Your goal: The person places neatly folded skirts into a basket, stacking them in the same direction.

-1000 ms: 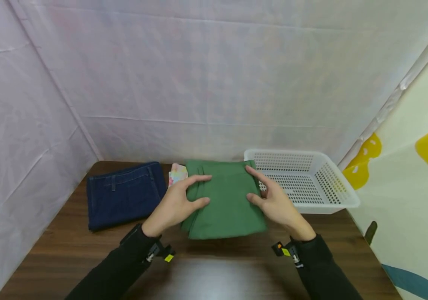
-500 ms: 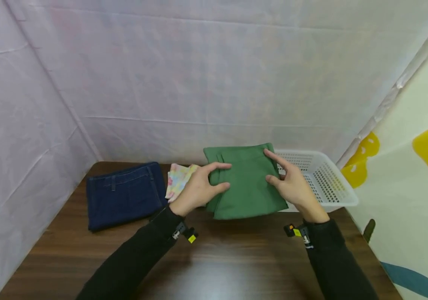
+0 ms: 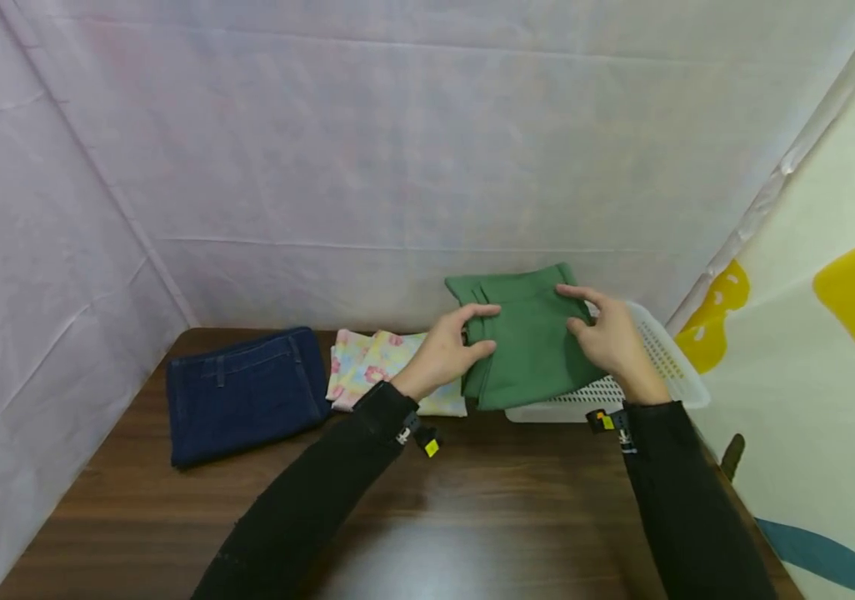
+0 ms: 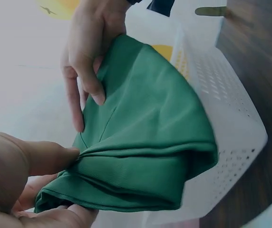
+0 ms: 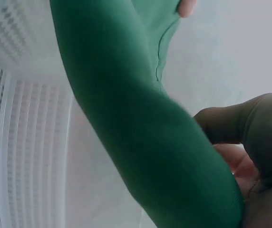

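A folded green garment (image 3: 528, 342) is held up between both hands, overlapping the white basket (image 3: 667, 354) in the head view. My left hand (image 3: 446, 350) grips its left edge, thumb on top and fingers underneath. On the opposite edge my right hand (image 3: 611, 337) pinches the cloth the same way. The left wrist view shows the garment's stacked folds (image 4: 136, 166) bunched near the left thumb. Seen from the right wrist, the green cloth (image 5: 140, 123) bends in a thick curve beside the perforated basket wall (image 5: 36, 142).
Folded dark blue jeans (image 3: 247, 396) lie at the left on the brown wooden table (image 3: 367, 517). Beside them is a folded floral cloth (image 3: 382, 358), partly behind the left forearm. A pale fabric wall (image 3: 397, 150) rises behind the table.
Both hands have carried the green garment rightward and toward the back, from the table's middle to over the basket. More of the floral cloth now shows.
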Action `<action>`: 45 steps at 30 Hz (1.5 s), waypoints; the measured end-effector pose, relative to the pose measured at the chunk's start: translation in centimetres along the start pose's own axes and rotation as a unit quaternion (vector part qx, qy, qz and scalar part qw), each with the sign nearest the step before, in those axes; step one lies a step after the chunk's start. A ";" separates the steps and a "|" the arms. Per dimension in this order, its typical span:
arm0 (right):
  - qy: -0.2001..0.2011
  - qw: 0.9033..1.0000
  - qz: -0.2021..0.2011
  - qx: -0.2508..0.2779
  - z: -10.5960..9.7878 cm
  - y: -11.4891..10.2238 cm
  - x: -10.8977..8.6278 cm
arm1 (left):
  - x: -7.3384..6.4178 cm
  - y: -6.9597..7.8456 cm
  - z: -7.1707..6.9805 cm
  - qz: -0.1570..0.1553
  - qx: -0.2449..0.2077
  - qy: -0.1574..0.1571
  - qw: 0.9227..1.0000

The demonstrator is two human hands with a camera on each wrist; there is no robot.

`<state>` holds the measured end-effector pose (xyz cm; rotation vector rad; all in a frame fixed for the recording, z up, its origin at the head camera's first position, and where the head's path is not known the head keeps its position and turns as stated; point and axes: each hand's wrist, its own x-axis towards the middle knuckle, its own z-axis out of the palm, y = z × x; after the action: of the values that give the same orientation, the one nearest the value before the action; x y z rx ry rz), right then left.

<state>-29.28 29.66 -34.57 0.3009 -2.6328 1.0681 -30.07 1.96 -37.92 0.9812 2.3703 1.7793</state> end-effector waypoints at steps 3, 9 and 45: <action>0.013 1.000 -0.002 -0.027 -0.2 0.7 0.5 | 1.2 -0.1 0.9 -0.008 -0.008 -0.008 1.000; 0.056 0.994 -0.021 -0.094 -0.4 2.3 1.7 | 3.6 -0.3 2.4 -0.034 -0.034 -0.029 0.998; -0.105 0.986 0.008 -0.133 3.7 4.0 1.7 | 3.9 -1.2 1.2 -0.002 0.265 -0.071 0.962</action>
<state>-32.69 29.73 -39.13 0.3496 -2.9262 0.7084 -33.32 4.67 -38.00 1.0937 2.8030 1.0317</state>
